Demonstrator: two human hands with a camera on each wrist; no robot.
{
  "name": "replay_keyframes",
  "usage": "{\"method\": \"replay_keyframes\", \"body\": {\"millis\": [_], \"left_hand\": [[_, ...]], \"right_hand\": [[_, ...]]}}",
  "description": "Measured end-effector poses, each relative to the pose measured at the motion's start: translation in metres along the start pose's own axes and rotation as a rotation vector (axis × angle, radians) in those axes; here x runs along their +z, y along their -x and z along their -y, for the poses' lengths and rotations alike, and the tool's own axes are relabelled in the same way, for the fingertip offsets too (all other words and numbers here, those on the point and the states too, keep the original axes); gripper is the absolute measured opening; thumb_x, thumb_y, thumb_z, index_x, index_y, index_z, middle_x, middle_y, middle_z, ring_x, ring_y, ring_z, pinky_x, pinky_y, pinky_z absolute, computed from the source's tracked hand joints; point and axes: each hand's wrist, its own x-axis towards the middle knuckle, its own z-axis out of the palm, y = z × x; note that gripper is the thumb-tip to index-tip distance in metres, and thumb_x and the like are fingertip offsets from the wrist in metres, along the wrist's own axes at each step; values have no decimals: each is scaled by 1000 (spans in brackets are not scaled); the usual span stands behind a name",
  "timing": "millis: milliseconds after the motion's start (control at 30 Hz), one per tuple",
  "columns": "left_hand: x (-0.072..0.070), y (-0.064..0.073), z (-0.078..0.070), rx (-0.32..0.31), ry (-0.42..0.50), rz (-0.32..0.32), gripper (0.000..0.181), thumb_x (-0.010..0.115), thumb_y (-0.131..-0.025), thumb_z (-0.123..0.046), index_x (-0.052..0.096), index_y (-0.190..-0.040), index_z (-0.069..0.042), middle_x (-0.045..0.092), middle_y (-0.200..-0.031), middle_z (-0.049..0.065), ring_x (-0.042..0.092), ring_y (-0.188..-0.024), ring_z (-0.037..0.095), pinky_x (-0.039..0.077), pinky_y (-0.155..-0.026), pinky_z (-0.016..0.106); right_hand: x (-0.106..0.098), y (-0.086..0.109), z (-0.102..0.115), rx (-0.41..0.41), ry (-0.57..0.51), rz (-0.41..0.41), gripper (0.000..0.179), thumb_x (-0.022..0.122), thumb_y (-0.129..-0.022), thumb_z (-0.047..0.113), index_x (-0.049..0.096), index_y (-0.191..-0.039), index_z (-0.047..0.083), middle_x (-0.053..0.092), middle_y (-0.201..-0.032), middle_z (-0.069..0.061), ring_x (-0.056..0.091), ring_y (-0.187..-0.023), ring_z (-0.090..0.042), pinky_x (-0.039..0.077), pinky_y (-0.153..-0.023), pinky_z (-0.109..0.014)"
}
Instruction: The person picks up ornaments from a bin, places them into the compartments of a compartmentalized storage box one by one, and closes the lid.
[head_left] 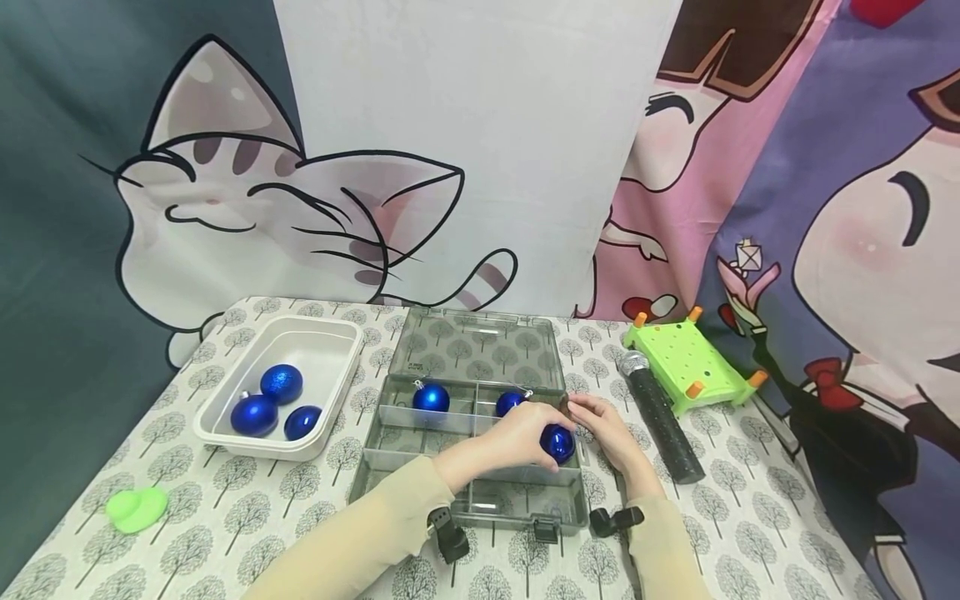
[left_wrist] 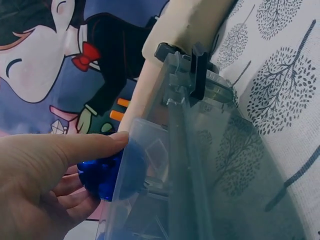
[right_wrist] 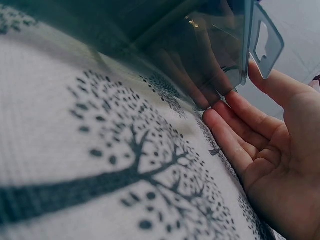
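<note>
A clear grey divided plastic box lies with its lid folded back. My left hand reaches over the box and holds a shiny blue ball ornament at the right of the middle row; in the left wrist view its thumb lies across the ball, beside a clear divider. One blue ornament sits in the back left compartment. Another ornament sits in the back right one, partly covered by my left hand. My right hand touches the box's right side, fingertips at its lower edge.
A white tub at the left contains three blue ornaments. In front of it lies a green rubber-duck-like toy. To the right are a black microphone and an upturned green stool-like toy with orange feet.
</note>
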Motion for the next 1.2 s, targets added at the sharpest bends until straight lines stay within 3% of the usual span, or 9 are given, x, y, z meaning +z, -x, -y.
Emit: {"method": "replay_keyframes", "body": {"millis": [433, 700, 1200], "left_hand": [[3, 0, 1, 18, -60, 23, 62, 87, -68, -29, 67, -124, -12, 67, -126, 0, 59, -122, 17, 42, -110, 27], [6, 0, 1, 4, -51, 21, 58, 88, -71, -26, 67, -123, -13, 68, -125, -1, 60, -120, 14, 42, -109, 28], [8, 4, 0, -9, -26, 5, 59, 86, -73, -25, 65, -126, -13, 67, -127, 0, 59, -122, 16, 42, -109, 27]], "right_hand": [[0, 0, 1, 20, 22, 2, 43, 55, -99, 15, 50, -128, -17, 66, -103, 13, 64, -96, 2, 51, -89, -13], [1, 2, 4, 41, 23, -10, 44, 54, -99, 14, 48, -131, -17, 63, -121, -12, 63, -97, 4, 50, -90, -13], [2, 3, 5, 61, 28, -29, 44, 55, -99, 14, 48, -131, -16, 63, -122, -11, 62, -97, 3, 49, -91, -13]]}}
